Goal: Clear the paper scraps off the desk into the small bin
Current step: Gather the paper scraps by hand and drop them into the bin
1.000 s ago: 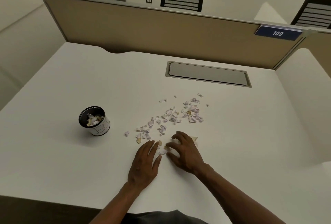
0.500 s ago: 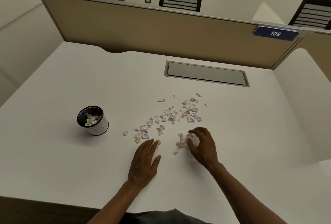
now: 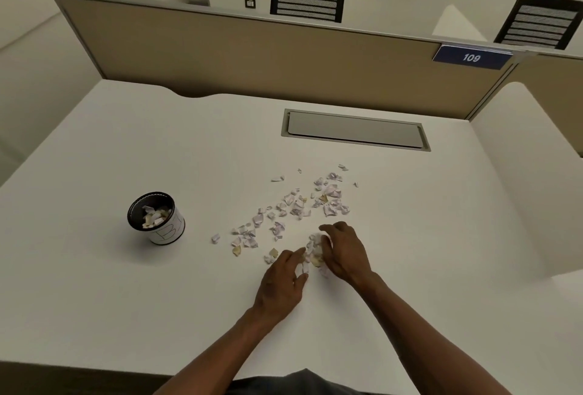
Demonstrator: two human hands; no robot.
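Several small white and pale purple paper scraps lie scattered over the middle of the white desk. A small heap of scraps sits between my two hands. My left hand lies low on the desk, its fingers fairly straight and touching the heap from the left. My right hand cups the heap from the right, fingers and thumb curled round the scraps. The small black-rimmed bin, with scraps inside, stands upright to the left, apart from both hands.
A grey cable flap is set into the desk behind the scraps. Tan partition walls close off the back and right, with a blue "109" sign. Two office chairs stand beyond the partition.
My right hand swept out to the right, gathered scraps and drew them back toward my left hand. My left hand slid right to meet the heap.
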